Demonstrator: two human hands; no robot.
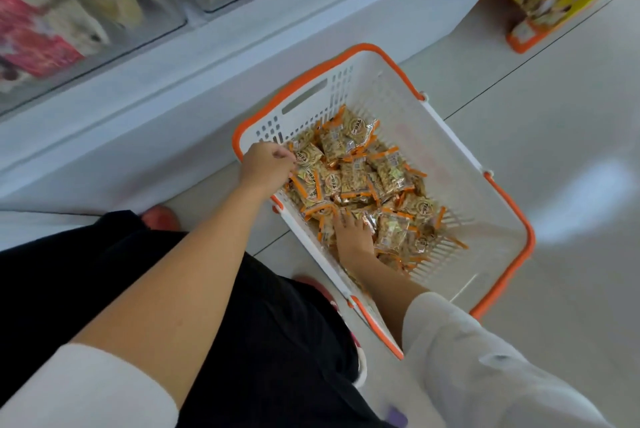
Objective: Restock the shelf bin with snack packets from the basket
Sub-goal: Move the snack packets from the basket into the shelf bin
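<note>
Two grips reach into one basket (460, 157) of snack packets (356, 167)

The white, orange-rimmed basket stands on the floor (571, 115), its far-left corner near the shelf base, with open floor to its right. Several dozen small clear packets, tan inside with orange sealed ends and round labels, heap in the basket's left half, and its right half is bare. The left grip (266, 164) curls at the heap's far-left edge, hold unclear. The right grip (353, 237) lies flat, fingers straight among packets. Two clear shelf bins (86, 11) sit beyond the basket.
</note>
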